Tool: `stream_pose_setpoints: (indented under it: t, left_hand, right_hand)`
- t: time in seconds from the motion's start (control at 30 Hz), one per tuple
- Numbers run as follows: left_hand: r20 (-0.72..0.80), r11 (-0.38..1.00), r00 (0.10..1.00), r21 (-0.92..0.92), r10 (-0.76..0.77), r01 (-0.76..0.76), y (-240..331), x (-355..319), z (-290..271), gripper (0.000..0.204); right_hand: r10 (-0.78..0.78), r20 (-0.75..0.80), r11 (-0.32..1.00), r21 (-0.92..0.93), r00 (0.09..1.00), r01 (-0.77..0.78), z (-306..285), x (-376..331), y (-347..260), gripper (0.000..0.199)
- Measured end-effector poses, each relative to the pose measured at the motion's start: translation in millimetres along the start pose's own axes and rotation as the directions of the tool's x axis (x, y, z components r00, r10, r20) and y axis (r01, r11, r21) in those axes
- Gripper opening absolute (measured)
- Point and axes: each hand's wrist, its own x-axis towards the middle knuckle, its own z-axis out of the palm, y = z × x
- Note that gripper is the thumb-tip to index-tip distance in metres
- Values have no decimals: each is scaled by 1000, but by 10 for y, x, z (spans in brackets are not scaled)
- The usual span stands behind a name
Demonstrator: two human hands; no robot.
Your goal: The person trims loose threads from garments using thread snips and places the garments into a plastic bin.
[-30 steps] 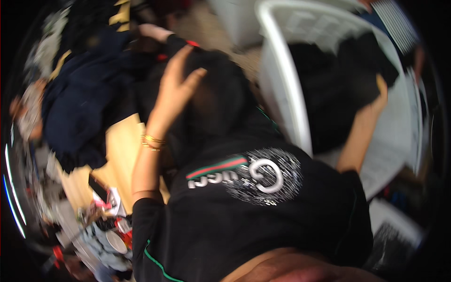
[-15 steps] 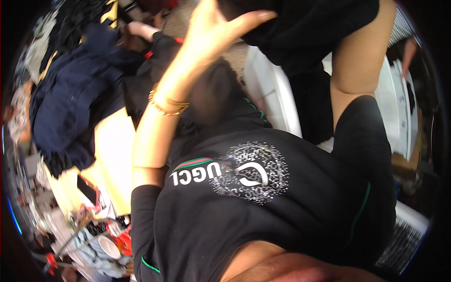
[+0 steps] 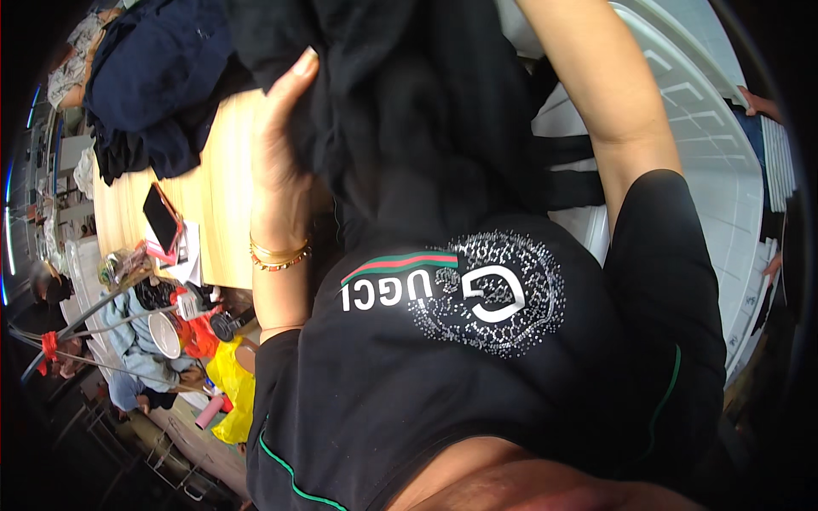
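Observation:
A black cloth garment [image 3: 409, 77] hangs in front of my chest, its upper part running out at the top edge. My left hand [image 3: 285, 128], with gold bracelets on the wrist, holds the garment's left side. Its thumb lies up along the cloth, and its other fingers are hidden behind the fabric. My right forearm reaches up on the right, past the garment, and the right hand is beyond the top edge. Dark strips of cloth [image 3: 571, 162] stretch between the garment and my right arm, over a white plastic tub [image 3: 716, 111].
A pile of navy garments [image 3: 158, 68] lies on the pale wooden table [image 3: 226, 187] at left. Nearer are a phone [image 3: 162, 217], a round white lid [image 3: 165, 334] and a yellow plastic bag [image 3: 228, 392]. Another person's hand [image 3: 758, 104] is at the tub's far right side.
My left hand has come down and left, from thumb spread beside the black cloth to holding it. The garment now hangs before my chest. My right arm has shifted up and left.

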Motion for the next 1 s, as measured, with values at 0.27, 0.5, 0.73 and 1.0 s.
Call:
stream_pose_setpoints:
  t: [0.27, 0.5, 0.73, 1.0]
  left_hand:
    - [63, 609, 995, 786, 84, -101, -837, 30, -832, 85]
    - [144, 392, 963, 892, 228, -226, -820, -5, -801, 75]
    - [414, 69, 865, 891, 283, -449, -621, -223, -386, 68]
    - [450, 15, 846, 881, 287, -474, -615, -48, -473, 31]
  right_hand:
    - [808, -101, 442, -547, 581, -710, -1108, -928, 649, 51]
    - [441, -44, 625, -702, 896, -342, -969, -1628, 169, 36]
    - [543, 109, 279, -958, 833, -57, -628, -2229, 203, 28]
    - [347, 286, 268, -943, 893, 198, -368, -2181, 249, 35]
